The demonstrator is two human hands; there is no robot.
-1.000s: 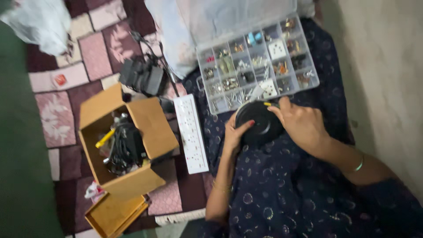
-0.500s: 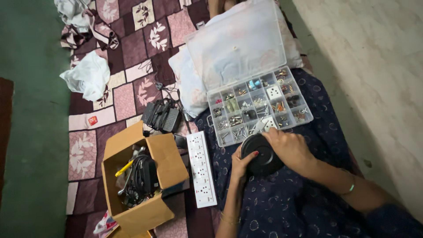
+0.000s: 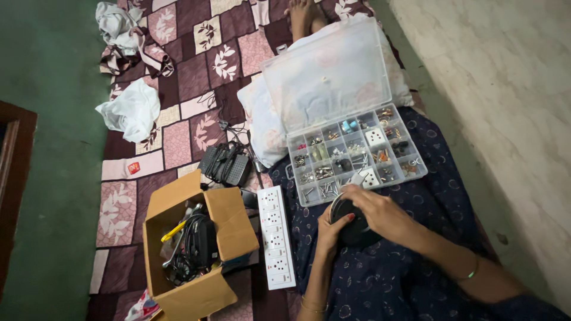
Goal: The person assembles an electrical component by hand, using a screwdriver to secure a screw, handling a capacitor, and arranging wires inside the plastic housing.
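A black round disc-shaped object rests on my lap, over dark blue patterned cloth. My left hand grips its left edge, thumb on top. My right hand lies over its upper right side, fingers curled onto it. Just beyond the hands sits a clear plastic compartment box with its lid raised, holding several small screws, metal parts and white sockets.
A white power strip lies left of my lap. An open cardboard box holds cables and tools. A black device with wires, a pillow, crumpled cloths and a bare foot are on the patchwork mat. A wall runs along the right.
The camera has tilted up and away, showing more of the mat and the foot. Both hands stay on the black disc with only slight finger shifts.
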